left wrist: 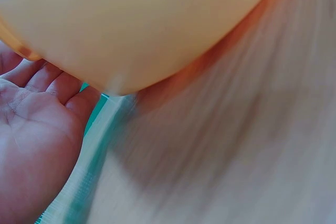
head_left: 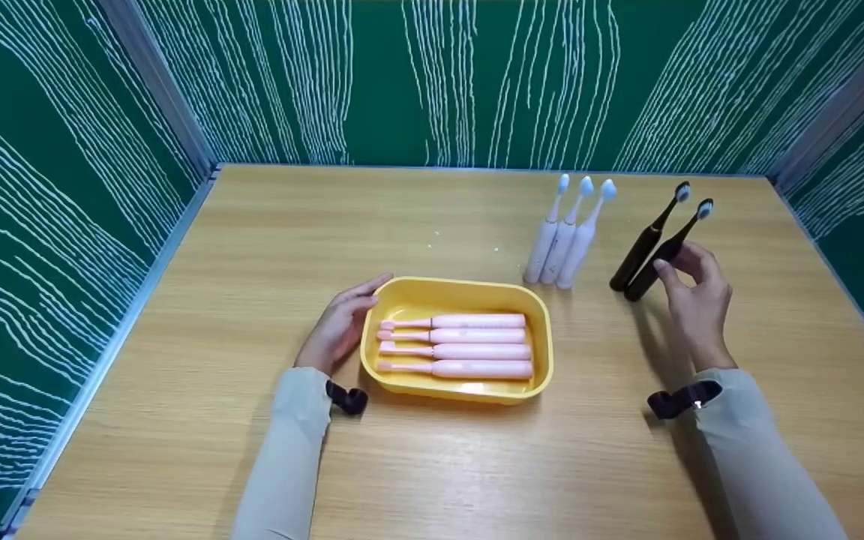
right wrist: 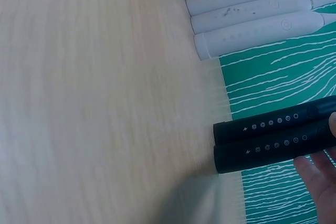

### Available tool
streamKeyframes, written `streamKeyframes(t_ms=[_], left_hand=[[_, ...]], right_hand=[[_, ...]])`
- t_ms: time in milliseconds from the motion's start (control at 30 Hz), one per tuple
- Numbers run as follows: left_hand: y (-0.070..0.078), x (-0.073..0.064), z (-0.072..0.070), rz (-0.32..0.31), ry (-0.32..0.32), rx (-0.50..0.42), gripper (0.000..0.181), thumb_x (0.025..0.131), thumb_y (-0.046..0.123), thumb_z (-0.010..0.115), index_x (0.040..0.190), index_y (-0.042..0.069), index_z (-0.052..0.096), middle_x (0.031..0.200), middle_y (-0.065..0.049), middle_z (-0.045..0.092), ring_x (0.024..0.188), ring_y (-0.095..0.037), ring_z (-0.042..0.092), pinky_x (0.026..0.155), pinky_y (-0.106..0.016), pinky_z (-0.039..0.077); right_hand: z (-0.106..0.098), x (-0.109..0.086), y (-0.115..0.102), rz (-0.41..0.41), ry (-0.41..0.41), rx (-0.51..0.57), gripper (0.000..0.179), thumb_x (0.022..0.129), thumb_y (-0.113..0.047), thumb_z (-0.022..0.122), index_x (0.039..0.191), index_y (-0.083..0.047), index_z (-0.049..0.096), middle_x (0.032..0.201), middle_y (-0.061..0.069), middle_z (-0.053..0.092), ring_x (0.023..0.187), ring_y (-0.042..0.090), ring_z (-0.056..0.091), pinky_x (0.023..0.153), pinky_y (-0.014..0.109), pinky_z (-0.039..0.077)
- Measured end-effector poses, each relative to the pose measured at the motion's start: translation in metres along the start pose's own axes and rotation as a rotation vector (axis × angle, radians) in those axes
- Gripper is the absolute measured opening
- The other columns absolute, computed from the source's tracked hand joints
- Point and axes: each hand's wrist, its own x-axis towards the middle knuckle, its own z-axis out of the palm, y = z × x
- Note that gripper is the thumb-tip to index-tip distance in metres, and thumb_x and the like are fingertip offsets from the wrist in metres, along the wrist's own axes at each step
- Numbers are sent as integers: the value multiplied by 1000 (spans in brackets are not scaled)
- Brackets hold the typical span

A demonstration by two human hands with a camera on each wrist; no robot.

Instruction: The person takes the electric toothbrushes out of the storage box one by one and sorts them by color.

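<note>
My right hand [head_left: 702, 304] pinches the nearer of two black electric toothbrushes [head_left: 659, 268] between thumb and fingers. Its twin, another black electric toothbrush [head_left: 636, 259], stands upright close beside it. In the right wrist view, rows of small symbols show on both black handles [right wrist: 273, 149]. My left hand [head_left: 340, 328] rests against the left end of a yellow tray [head_left: 544, 337], fingers along its outer wall. In the left wrist view the tray wall [left wrist: 131, 30] hides the fingertips. Several pink electric toothbrushes [head_left: 481, 351] lie side by side in the tray, heads to the left.
Three white electric toothbrushes [head_left: 559, 251] stand upright in a row between the tray and the black pair. Small white specks [head_left: 436, 233] dot the wooden table [head_left: 289, 225] behind the tray. Green panels [head_left: 379, 90] with white lines enclose the back and sides.
</note>
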Motion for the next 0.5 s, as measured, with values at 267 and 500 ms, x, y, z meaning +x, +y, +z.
streamKeyframes(t_ms=[267,500], left_hand=[[0,0,-1,7,-32,19,49,97,1,36,146,-2,34,157,-12,30,143,-26,30,119,-36,28],[0,-1,-1,11,-39,32,49,97,2,37,146,-1,35,157,-11,30,144,-24,30,119,-35,27]], right_hand=[[0,0,5,6,-17,5,37,89,-8,65,125,0,58,100,-15,60,95,-2,58,83,8,46],[0,2,15,23,-23,0,37,89,-14,67,125,-7,60,103,-15,62,97,-1,58,76,6,48]])
